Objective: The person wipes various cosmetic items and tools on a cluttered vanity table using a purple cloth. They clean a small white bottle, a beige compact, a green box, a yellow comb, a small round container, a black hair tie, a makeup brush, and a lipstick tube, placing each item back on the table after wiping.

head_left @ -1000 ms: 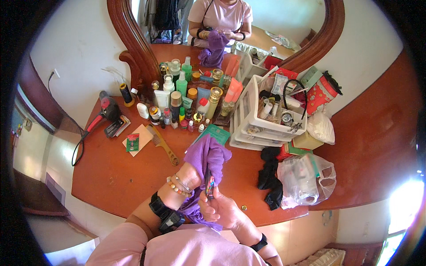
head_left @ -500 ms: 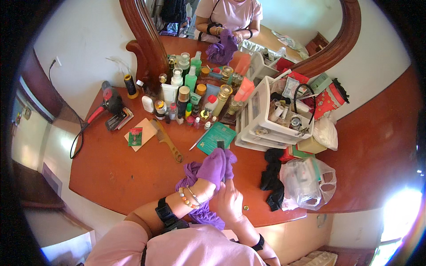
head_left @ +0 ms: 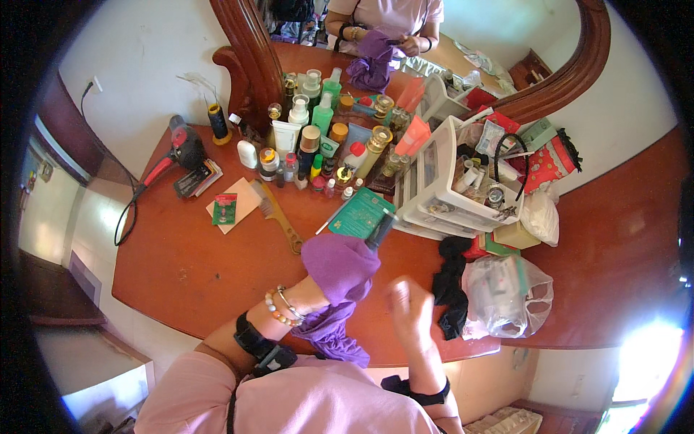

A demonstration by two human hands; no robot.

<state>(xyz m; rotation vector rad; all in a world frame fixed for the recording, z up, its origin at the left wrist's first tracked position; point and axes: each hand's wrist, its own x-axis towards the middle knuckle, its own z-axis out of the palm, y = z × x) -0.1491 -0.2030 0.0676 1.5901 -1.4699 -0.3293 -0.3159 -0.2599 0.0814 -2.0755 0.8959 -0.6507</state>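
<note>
My left hand is inside a purple cloth garment, which covers all its fingers. Only the wrist shows, with a beaded bracelet and a metal bangle. More of the purple cloth hangs in folds below the wrist. A dark, flat object stands out past the far right edge of the cloth; I cannot make out its kind. To the right, apart from the cloth, my right hand is raised with fingers curled and smeared by motion. The mirror reflects both hands and the cloth.
Cosmetic bottles and jars crowd the table's back, beside a white drawer unit. A wooden comb, a green packet and a hair dryer lie on the table. At right are black cloth and a plastic bag.
My right hand has let go of the purple cloth and moved right. The cloth over my left hand is spread rounder and smoother. More of the dark object shows.
</note>
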